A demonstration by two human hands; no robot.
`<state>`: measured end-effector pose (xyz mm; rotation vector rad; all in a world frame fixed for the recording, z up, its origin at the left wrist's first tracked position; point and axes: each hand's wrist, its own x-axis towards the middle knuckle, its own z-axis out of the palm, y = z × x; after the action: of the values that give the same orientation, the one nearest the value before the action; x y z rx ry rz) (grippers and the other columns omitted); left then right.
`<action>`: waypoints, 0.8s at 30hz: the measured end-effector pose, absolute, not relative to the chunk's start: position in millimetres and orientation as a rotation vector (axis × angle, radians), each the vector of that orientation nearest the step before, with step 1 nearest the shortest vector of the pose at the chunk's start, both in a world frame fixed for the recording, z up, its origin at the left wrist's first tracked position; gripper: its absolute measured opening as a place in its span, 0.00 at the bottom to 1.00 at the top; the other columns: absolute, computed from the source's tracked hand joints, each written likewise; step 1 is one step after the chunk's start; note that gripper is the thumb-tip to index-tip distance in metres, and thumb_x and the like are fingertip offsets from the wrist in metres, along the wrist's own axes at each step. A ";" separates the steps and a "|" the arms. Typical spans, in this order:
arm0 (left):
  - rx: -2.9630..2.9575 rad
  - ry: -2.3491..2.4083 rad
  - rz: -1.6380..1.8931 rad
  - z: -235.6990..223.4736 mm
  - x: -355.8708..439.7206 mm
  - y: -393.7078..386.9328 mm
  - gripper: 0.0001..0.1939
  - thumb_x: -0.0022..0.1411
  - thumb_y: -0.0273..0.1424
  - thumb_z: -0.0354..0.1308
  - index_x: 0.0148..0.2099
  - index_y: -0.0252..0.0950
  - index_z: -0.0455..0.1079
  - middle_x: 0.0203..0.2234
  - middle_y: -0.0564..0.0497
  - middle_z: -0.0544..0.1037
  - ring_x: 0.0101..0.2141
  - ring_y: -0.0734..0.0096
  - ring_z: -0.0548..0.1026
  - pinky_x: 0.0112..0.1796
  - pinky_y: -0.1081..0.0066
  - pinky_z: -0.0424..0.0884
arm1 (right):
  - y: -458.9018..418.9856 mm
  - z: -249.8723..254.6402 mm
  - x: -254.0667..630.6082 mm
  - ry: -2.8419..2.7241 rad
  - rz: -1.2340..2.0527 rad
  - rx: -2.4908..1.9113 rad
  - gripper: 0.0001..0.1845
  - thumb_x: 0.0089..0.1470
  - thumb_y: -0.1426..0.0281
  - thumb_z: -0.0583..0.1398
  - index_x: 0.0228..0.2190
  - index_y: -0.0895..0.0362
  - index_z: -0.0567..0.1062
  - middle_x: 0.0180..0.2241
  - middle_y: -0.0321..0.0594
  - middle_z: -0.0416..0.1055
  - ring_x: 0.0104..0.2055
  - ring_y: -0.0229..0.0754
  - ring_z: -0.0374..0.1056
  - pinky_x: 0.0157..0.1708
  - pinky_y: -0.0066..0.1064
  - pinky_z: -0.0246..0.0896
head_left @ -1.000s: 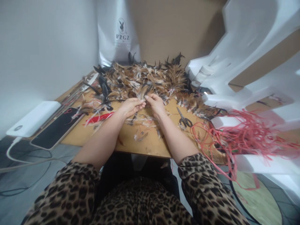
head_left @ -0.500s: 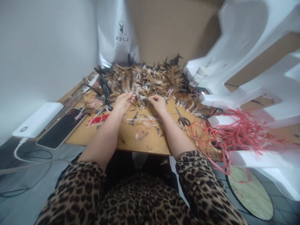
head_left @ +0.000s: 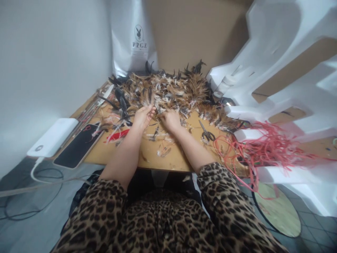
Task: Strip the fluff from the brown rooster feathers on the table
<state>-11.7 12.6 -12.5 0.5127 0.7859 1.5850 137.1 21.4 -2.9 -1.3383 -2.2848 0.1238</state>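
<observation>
A heap of brown, white and black feathers (head_left: 168, 88) covers the back of the wooden table (head_left: 176, 156). My left hand (head_left: 143, 116) is closed, pinching a few upright brown feathers (head_left: 148, 96) by their lower ends. Close to its right, my right hand (head_left: 171, 120) rests at the near edge of the heap with its fingers bent inward; whatever its fingertips hold, if anything, is hidden. Dark scissors (head_left: 206, 131) lie on the table to the right of my right hand. Loose bits of feather (head_left: 163, 151) are scattered in front of my hands.
On the left lie a white power bank (head_left: 52, 137) with a cable, a phone (head_left: 79, 146) and a red strip (head_left: 118, 135). Tangled pink-red ribbons (head_left: 273, 147) hang over white foam pieces (head_left: 279, 175) on the right. A white bag (head_left: 134, 42) stands behind the feathers.
My right hand has moved left, closer to my left hand, and its fingers have curled down toward the feathers. My left hand still pinches its feathers. The view has shifted slightly.
</observation>
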 end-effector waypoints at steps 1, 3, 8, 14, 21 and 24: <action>0.512 0.780 1.584 -13.0 -11.9 12.8 0.01 0.54 0.22 0.58 0.31 0.28 0.70 0.23 0.49 0.76 0.20 0.84 0.71 0.20 0.85 0.64 | 25.9 -2.8 138.4 -2.201 0.219 -1.339 0.09 0.49 0.69 0.55 0.27 0.58 0.76 0.33 0.45 0.71 0.39 0.45 0.64 0.43 0.38 0.54; 0.512 0.776 1.576 -14.4 -12.1 13.7 0.01 0.55 0.22 0.58 0.31 0.28 0.70 0.24 0.49 0.77 0.21 0.84 0.71 0.21 0.84 0.64 | 35.9 -1.7 144.6 -1.946 0.512 -1.291 0.07 0.47 0.70 0.57 0.25 0.59 0.74 0.29 0.41 0.71 0.34 0.40 0.64 0.38 0.33 0.57; 0.555 0.755 1.506 -18.5 -10.2 15.3 0.01 0.54 0.23 0.58 0.32 0.28 0.70 0.30 0.45 0.78 0.25 0.82 0.73 0.24 0.84 0.67 | 46.5 4.4 169.0 -1.309 1.301 -0.984 0.12 0.40 0.63 0.63 0.25 0.58 0.70 0.19 0.31 0.65 0.21 0.31 0.59 0.25 0.25 0.55; 0.616 0.739 1.336 -16.6 -2.2 9.1 0.02 0.54 0.22 0.58 0.30 0.28 0.69 0.34 0.43 0.78 0.25 0.82 0.74 0.24 0.84 0.68 | 40.1 6.9 183.4 -1.071 1.651 -0.750 0.18 0.32 0.64 0.68 0.26 0.57 0.69 0.24 0.32 0.70 0.25 0.30 0.64 0.24 0.22 0.58; 0.639 0.762 1.247 -15.0 4.0 4.2 0.01 0.52 0.21 0.59 0.30 0.27 0.70 0.30 0.43 0.78 0.24 0.80 0.74 0.24 0.83 0.69 | 41.3 -0.4 179.2 -1.078 1.728 -0.754 0.17 0.33 0.64 0.68 0.26 0.57 0.69 0.24 0.31 0.70 0.24 0.29 0.64 0.24 0.21 0.59; 0.662 0.767 1.241 -13.9 5.2 3.4 0.01 0.53 0.20 0.58 0.30 0.26 0.71 0.28 0.44 0.78 0.24 0.81 0.74 0.25 0.83 0.69 | 41.9 -4.6 175.8 -1.081 1.728 -0.751 0.18 0.33 0.64 0.68 0.26 0.57 0.70 0.24 0.31 0.71 0.24 0.29 0.64 0.23 0.21 0.58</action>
<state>5.2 3.4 -13.9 0.6621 0.7666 1.2414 175.8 41.9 -4.6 -0.7507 -1.0806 1.7278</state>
